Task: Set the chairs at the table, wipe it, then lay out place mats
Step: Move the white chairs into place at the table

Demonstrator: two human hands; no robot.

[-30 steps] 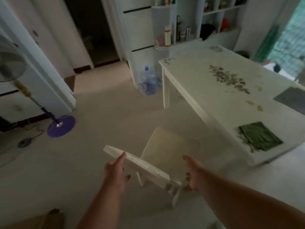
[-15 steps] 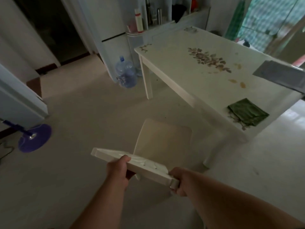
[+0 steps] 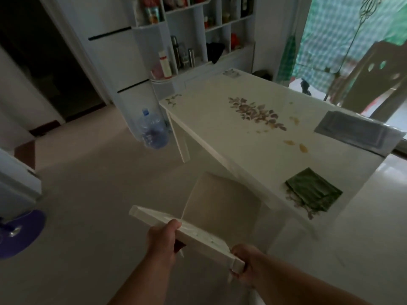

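A white chair [image 3: 222,208] stands on the floor right at the near long edge of the white table [image 3: 211,119], its seat partly under the tabletop. My left hand [image 3: 164,237] grips the middle of the chair's top rail. My right hand [image 3: 246,260] grips the rail's right end. On the table lie a folded green cloth [image 3: 313,192] near the front corner and a stack of grey place mats [image 3: 356,130] at the right edge. A flower print and some yellow spots mark the tabletop.
A large water bottle [image 3: 152,133] stands on the floor by the table's far left leg. White shelves [image 3: 187,34] with bottles rise behind it. A purple fan base [image 3: 19,232] is at the left. A wooden chair [image 3: 381,80] is beyond the table, right.
Both hands closed on the chair's top rail, and the chair has moved closer to the table's edge. The view has shifted toward the table.
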